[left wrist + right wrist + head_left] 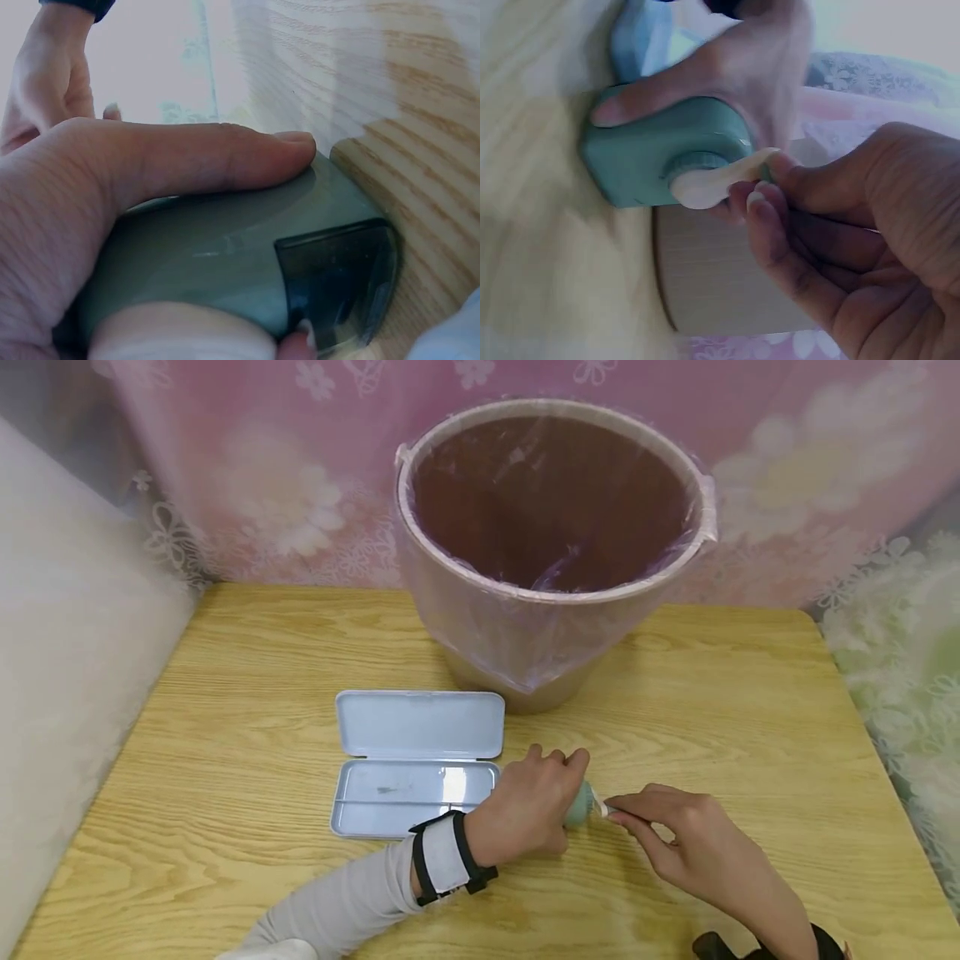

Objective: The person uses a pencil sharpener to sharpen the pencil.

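Note:
My left hand grips a green hand-crank pencil sharpener on the wooden table. In the left wrist view its thumb lies along the green body, near a dark see-through drawer. At the other end is a cream crank handle, tilted in the right wrist view. My right hand pinches the small green knob at the crank's tip between thumb and fingers. In the head view the left hand hides most of the sharpener. I cannot tell whether a pencil is in it.
An opened light-blue pencil case lies just left of the left hand, its tray divided lengthwise. Behind stands a large bucket lined with a clear plastic bag. Floral cloth hangs beyond the table.

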Demonstrator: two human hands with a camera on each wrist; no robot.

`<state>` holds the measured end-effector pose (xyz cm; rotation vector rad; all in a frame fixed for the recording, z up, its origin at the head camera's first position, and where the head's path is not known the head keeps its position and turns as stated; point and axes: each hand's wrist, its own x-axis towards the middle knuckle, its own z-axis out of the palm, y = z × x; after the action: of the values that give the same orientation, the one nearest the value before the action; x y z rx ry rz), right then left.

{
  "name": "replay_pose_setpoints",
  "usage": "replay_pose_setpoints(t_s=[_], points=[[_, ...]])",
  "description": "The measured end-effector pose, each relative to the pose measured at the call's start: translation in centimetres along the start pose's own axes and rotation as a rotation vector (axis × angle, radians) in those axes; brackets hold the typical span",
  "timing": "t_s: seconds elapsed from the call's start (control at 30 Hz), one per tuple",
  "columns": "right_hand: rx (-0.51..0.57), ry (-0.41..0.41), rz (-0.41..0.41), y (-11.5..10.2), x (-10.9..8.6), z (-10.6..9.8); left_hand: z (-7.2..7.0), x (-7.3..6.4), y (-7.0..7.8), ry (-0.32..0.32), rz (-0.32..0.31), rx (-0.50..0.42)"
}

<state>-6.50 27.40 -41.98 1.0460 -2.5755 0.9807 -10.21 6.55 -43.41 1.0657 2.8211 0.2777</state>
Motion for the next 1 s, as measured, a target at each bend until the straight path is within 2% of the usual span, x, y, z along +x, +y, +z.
replay_pose_setpoints(t_s=[0.13, 0.27, 0.47, 0.63, 0.73, 0.9, 1.0], points=[[-0.044, -0.004, -0.032, 1.1, 1.5, -0.3, -0.1, -0.1, -0.1, -0.003, 0.007, -0.006], [-0.064, -0.043, -0.02, 2.3, 2.6, -0.3, 0.0, -0.1, 0.0, 0.001, 0.007, -0.013], [-0.083, -0.164, 0.044, 3.8, 3.2, 0.6, 0.1, 0.0, 0.2, -0.004, -0.004, 0.031], [-0.039, -0.288, 0.12, 4.6, 2.7, 1.7, -0.1, -0.1, 0.2, 0.006, -0.008, 0.046], [-0.012, -0.334, 0.133, 4.7, 2.1, 2.2, -0.2, -0.1, 0.0, 0.016, -0.017, 0.047], [0.023, -0.331, 0.151, 3.8, 0.6, 3.0, -0.1, -0.1, -0.1, 0.027, -0.014, 0.043], [-0.001, -0.293, 0.13, 2.8, -0.5, 3.3, 0.1, 0.0, 0.0, 0.023, -0.012, 0.036]])
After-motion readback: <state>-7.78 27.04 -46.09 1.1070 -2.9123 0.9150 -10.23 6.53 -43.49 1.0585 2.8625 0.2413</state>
